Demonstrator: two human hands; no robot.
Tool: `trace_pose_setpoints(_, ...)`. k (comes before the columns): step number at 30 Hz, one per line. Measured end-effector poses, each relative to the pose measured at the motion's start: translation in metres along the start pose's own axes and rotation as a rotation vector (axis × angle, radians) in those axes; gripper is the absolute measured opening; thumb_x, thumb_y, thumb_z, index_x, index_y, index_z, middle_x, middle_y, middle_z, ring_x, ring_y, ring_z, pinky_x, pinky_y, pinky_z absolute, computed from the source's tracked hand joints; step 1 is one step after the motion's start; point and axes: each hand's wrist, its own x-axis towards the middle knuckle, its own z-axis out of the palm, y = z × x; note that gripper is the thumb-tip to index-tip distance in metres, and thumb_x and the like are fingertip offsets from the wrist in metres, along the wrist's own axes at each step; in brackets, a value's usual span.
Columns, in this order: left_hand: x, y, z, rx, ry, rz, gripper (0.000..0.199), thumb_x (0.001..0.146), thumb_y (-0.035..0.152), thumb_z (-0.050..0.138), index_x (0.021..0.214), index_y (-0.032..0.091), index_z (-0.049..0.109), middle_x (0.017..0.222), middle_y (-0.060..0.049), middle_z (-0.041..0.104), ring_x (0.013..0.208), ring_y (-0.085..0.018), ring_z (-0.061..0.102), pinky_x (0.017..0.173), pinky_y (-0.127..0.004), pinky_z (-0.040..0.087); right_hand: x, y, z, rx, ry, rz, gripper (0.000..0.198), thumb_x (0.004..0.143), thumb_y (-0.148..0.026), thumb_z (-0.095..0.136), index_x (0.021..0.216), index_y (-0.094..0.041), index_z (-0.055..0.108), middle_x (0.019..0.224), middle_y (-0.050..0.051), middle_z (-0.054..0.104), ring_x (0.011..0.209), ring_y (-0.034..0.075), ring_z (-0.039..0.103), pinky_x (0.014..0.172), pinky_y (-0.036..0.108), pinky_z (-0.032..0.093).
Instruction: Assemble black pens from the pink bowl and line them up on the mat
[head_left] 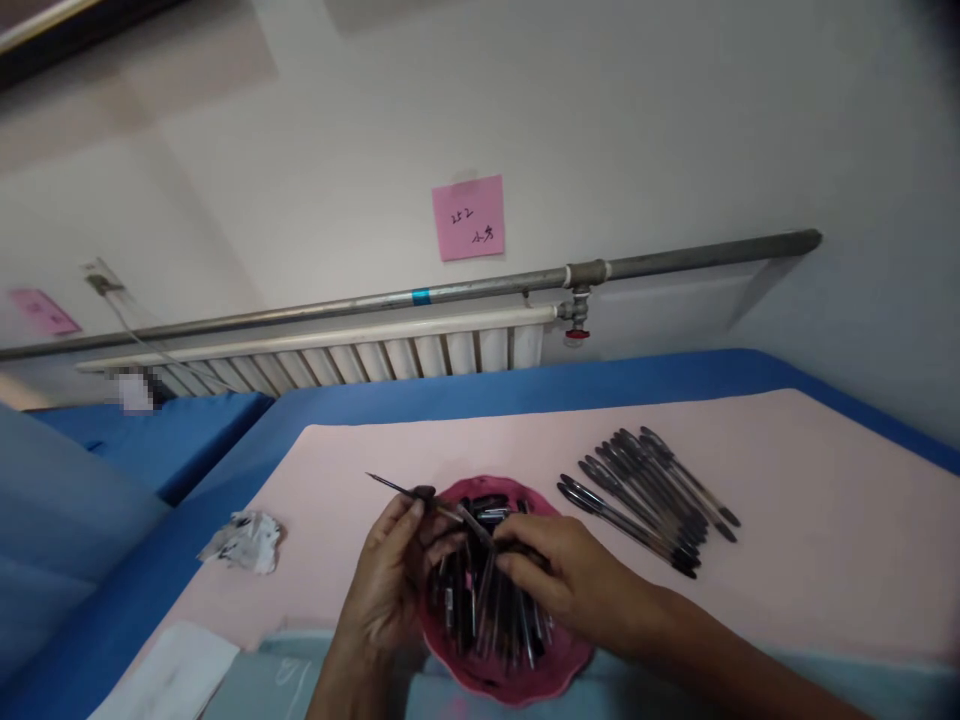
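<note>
Above a pink scalloped bowl (517,693), my left hand (394,560) pinches a thin pen refill (387,484), its tip pointing to the upper left. My right hand (562,570) grips a clear pen barrel (475,525), tilted with its open end toward the refill's rear. Whether the refill's end sits inside the barrel I cannot tell. Loose pen parts (491,610), dark caps and clear barrels among them, fill the bowl under both hands. To the right, several capped pens (637,495) lie side by side on the pink mat.
A crumpled, ink-stained tissue (246,542) lies on the left of the pink mat (337,470). White paper (176,672) is at the near left edge. Behind the blue-covered table (600,378) are a radiator (420,352) and a metal pipe (675,260) along the wall.
</note>
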Motion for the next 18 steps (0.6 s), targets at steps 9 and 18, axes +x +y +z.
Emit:
trace_pose_setpoints(9, -0.0057, 0.0079, -0.0031, -0.051, 0.019, 0.053, 0.022, 0.067, 0.022, 0.074, 0.081, 0.015, 0.058, 0.075, -0.004, 0.068, 0.069, -0.018, 0.067, 0.065, -0.031, 0.056, -0.0045, 0.0011, 0.0106, -0.033, -0.030, -0.052, 0.015, 0.084, -0.016, 0.047, 0.084, -0.020, 0.061, 0.077, 0.002, 0.064, 0.069, 0.016, 0.057, 0.062, 0.031, 0.045)
trace_pose_setpoints(18, -0.0071, 0.0053, -0.0034, 0.069, 0.014, 0.084, 0.026, 0.065, 0.025, 0.075, 0.082, 0.014, 0.059, 0.072, -0.002, 0.067, 0.063, -0.013, 0.065, 0.059, -0.024, 0.054, -0.0077, -0.0037, 0.0115, -0.099, -0.047, -0.063, 0.014, 0.082, -0.015, 0.047, 0.083, -0.020, 0.060, 0.074, 0.002, 0.063, 0.066, 0.016, 0.056, 0.060, 0.030, 0.043)
